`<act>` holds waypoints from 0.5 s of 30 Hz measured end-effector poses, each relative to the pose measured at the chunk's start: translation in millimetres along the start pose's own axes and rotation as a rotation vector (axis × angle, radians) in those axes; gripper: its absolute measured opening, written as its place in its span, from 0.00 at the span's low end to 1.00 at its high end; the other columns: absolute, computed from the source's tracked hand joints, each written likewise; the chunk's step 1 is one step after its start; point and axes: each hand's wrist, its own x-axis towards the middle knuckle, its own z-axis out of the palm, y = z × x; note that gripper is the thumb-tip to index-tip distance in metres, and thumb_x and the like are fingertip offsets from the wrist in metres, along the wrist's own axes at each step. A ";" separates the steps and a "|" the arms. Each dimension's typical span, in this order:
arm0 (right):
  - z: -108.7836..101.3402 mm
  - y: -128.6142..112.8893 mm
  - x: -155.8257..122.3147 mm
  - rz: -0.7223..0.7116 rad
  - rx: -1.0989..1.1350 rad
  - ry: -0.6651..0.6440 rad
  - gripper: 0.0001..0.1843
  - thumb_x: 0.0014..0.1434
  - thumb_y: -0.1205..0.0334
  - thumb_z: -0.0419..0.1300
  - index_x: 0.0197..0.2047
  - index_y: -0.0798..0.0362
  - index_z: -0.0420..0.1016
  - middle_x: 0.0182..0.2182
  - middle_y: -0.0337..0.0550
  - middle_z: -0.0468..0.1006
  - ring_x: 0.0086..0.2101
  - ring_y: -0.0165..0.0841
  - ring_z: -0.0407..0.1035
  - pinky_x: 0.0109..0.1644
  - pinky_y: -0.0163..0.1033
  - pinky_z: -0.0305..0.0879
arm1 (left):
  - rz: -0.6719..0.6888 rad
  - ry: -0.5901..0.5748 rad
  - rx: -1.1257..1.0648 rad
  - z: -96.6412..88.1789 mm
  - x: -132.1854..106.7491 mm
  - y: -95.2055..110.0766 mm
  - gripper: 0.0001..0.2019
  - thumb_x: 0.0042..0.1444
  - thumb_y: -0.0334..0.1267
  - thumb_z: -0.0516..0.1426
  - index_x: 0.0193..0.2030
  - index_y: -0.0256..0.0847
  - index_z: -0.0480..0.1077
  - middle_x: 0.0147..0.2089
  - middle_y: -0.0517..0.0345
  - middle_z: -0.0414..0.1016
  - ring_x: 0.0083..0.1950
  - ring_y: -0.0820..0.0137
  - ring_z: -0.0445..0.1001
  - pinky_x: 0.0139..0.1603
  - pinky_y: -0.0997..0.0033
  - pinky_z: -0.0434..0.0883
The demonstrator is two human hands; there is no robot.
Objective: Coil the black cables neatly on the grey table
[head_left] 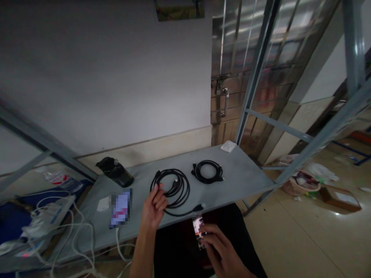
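A loosely coiled black cable (173, 189) lies on the grey table (237, 173), its plug end trailing toward the front edge. My left hand (154, 206) rests on the coil's left side, fingers curled over the loops. My right hand (217, 247) is below the table edge, over my lap, closed on a small phone (198, 227) with a lit screen. A second, tighter black cable coil (208, 172) lies to the right, untouched.
A phone with a lit screen (121, 207) lies at the table's left with a white cord plugged in. A black pouch-like object (116, 172) sits at the back left, a white packet (228, 146) at the back right. Metal frame posts stand around; clutter lies on the floor right.
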 end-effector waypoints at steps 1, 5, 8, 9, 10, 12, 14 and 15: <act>-2.3 5.2 -1.7 0.027 0.014 -0.026 0.18 0.79 0.71 0.52 0.63 0.43 0.72 0.60 0.50 0.79 0.60 0.36 0.78 0.66 0.40 0.78 | 0.025 0.067 -0.022 -5.2 19.8 -2.0 0.17 0.61 0.44 0.76 0.48 0.37 0.79 0.24 0.77 0.47 0.20 0.82 0.43 0.18 0.80 0.50; 1.9 42.5 -19.3 0.228 0.028 -0.144 0.13 0.80 0.66 0.53 0.59 0.44 0.76 0.54 0.46 0.82 0.55 0.37 0.80 0.64 0.41 0.77 | 0.066 0.225 -0.003 -27.3 70.0 -20.9 0.13 0.62 0.38 0.75 0.43 0.38 0.76 0.22 0.78 0.47 0.19 0.82 0.47 0.17 0.81 0.50; 18.7 84.1 -45.3 0.364 0.009 -0.212 0.15 0.80 0.63 0.52 0.58 0.45 0.80 0.53 0.47 0.85 0.54 0.39 0.81 0.64 0.43 0.77 | 0.123 0.266 0.029 -44.3 77.9 -36.2 0.15 0.58 0.39 0.76 0.42 0.38 0.75 0.22 0.77 0.52 0.20 0.82 0.53 0.20 0.81 0.58; 26.1 99.7 -56.4 0.409 -0.012 -0.233 0.18 0.79 0.63 0.52 0.60 0.45 0.81 0.55 0.49 0.85 0.55 0.40 0.81 0.65 0.44 0.76 | 0.150 0.277 0.043 -49.2 77.7 -40.6 0.16 0.57 0.39 0.76 0.42 0.39 0.75 0.23 0.76 0.56 0.21 0.81 0.57 0.22 0.81 0.62; 34.2 115.7 -68.4 0.454 -0.042 -0.265 0.20 0.78 0.64 0.52 0.64 0.45 0.81 0.59 0.50 0.85 0.58 0.42 0.81 0.68 0.46 0.75 | 0.181 0.287 0.061 -53.8 77.2 -44.6 0.16 0.56 0.40 0.76 0.42 0.40 0.75 0.25 0.74 0.60 0.23 0.80 0.61 0.25 0.80 0.67; 51.5 147.3 -93.6 0.547 -0.137 -0.369 0.26 0.75 0.64 0.54 0.70 0.44 0.80 0.67 0.52 0.82 0.65 0.47 0.77 0.72 0.52 0.72 | 0.241 0.315 0.107 -62.1 76.4 -51.5 0.18 0.54 0.41 0.77 0.42 0.41 0.74 0.29 0.69 0.69 0.28 0.77 0.70 0.32 0.76 0.74; 69.5 175.2 -116.3 0.643 -0.261 -0.487 0.31 0.69 0.64 0.60 0.72 0.41 0.80 0.70 0.53 0.80 0.69 0.55 0.74 0.74 0.60 0.71 | 0.286 0.346 0.171 -70.8 77.1 -56.5 0.19 0.54 0.44 0.77 0.45 0.42 0.75 0.34 0.64 0.76 0.33 0.72 0.77 0.37 0.72 0.79; 78.1 186.7 -125.2 0.665 -0.303 -0.523 0.33 0.66 0.64 0.62 0.73 0.38 0.80 0.71 0.52 0.79 0.69 0.58 0.74 0.75 0.64 0.70 | 0.312 0.354 0.244 -75.8 77.9 -58.3 0.21 0.56 0.46 0.76 0.48 0.42 0.75 0.37 0.62 0.79 0.36 0.69 0.79 0.40 0.69 0.80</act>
